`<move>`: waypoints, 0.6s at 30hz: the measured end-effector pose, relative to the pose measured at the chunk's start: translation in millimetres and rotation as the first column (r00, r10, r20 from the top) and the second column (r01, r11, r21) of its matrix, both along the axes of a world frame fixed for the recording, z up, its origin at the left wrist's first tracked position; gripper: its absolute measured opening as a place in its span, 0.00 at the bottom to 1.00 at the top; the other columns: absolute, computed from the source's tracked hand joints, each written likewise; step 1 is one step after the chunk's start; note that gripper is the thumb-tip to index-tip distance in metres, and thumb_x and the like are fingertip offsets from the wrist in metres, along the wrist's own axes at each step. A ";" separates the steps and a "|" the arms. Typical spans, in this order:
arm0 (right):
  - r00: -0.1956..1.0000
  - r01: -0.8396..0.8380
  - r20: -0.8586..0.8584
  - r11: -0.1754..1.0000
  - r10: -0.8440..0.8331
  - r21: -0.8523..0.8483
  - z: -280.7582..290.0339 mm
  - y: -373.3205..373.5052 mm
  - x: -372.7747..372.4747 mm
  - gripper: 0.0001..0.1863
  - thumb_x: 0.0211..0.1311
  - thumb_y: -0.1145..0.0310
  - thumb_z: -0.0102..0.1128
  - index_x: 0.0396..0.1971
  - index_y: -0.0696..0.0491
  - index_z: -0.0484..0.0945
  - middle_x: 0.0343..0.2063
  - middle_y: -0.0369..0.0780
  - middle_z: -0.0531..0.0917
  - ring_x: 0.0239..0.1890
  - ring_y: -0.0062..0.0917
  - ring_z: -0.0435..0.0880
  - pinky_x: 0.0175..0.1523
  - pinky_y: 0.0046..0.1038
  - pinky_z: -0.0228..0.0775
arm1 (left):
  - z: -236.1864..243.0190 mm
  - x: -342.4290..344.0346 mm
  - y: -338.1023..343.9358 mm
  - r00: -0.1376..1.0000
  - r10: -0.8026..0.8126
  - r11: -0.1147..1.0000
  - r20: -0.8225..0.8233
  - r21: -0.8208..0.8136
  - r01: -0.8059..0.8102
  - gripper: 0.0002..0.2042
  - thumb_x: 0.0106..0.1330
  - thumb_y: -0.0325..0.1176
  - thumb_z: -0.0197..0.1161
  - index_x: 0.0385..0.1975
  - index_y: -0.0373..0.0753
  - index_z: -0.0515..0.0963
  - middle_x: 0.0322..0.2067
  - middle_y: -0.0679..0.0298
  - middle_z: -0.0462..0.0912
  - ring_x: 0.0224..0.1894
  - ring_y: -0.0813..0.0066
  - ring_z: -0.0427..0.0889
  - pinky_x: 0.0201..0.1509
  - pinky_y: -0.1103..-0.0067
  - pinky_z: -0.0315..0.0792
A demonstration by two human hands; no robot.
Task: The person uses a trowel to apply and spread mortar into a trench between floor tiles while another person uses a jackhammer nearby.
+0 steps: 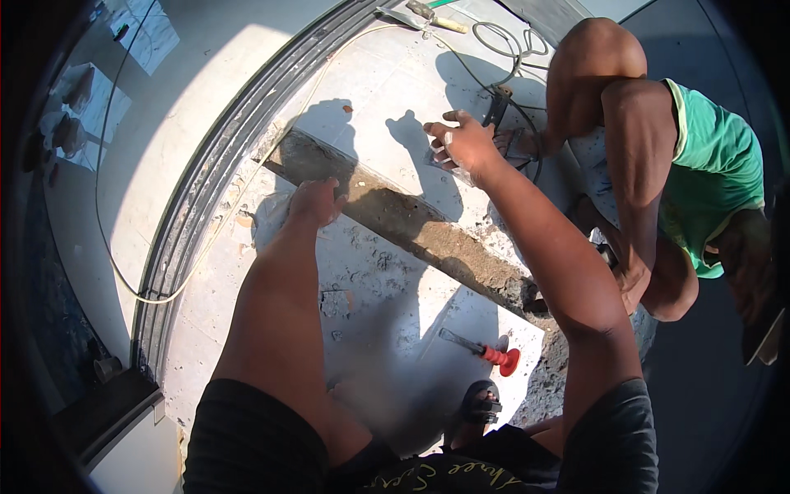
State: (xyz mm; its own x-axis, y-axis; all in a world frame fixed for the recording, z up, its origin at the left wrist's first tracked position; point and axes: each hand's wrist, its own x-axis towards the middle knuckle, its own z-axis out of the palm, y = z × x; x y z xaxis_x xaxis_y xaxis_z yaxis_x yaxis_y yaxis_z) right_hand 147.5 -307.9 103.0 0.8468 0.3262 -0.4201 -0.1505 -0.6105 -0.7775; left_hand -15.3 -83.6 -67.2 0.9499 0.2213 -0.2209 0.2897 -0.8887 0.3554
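My left hand (319,200) is at the edge of a long, rough trench (401,221) cut between pale, dusty floor slabs (370,259), its fingers curled down; what they grip, if anything, is hidden. My right hand (462,146) is raised over the slab beyond the trench with fingers apart and half bent; pale, unclear material shows below its fingers. Just right of it a dark tool (498,105) with a cord lies by the other person's limbs. Nearer me, a chisel with a red guarded grip (494,354) lies on the slab.
A person in green shorts (708,189) crouches close at the right. Dark curved tracks (197,189) with a pale cable run along the left. Coiled cords (514,45) and a light-handled hand tool (436,18) lie at the top. My sandalled foot (481,403) is below the chisel.
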 end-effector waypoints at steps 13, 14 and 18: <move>0.880 -0.174 0.193 0.671 0.435 -0.720 -113.7 171.2 193.5 0.43 0.63 0.40 0.61 0.72 0.50 0.63 0.74 0.47 0.58 0.76 0.40 0.58 0.74 0.43 0.60 | -19.6 -3.1 28.0 0.978 -0.134 0.991 0.157 -0.003 0.136 0.12 0.66 0.41 0.57 0.32 0.41 0.82 0.31 0.56 0.85 0.41 0.57 0.84 0.50 0.61 0.73; 0.863 -0.130 0.242 0.658 0.443 -0.742 -119.6 177.6 212.8 0.45 0.63 0.39 0.61 0.73 0.50 0.62 0.76 0.47 0.56 0.77 0.40 0.55 0.75 0.43 0.56 | -17.2 3.2 23.6 0.980 -0.124 0.992 0.155 -0.007 0.127 0.12 0.66 0.41 0.57 0.32 0.41 0.82 0.31 0.56 0.85 0.41 0.57 0.84 0.50 0.61 0.73; 0.860 -0.076 0.268 0.629 0.434 -0.774 -124.4 216.5 275.9 0.50 0.62 0.34 0.58 0.76 0.50 0.57 0.79 0.46 0.45 0.81 0.39 0.43 0.79 0.46 0.46 | -11.9 5.4 19.1 0.990 -0.126 0.988 0.066 -0.081 0.131 0.11 0.66 0.40 0.55 0.34 0.42 0.82 0.34 0.57 0.85 0.42 0.58 0.84 0.49 0.61 0.74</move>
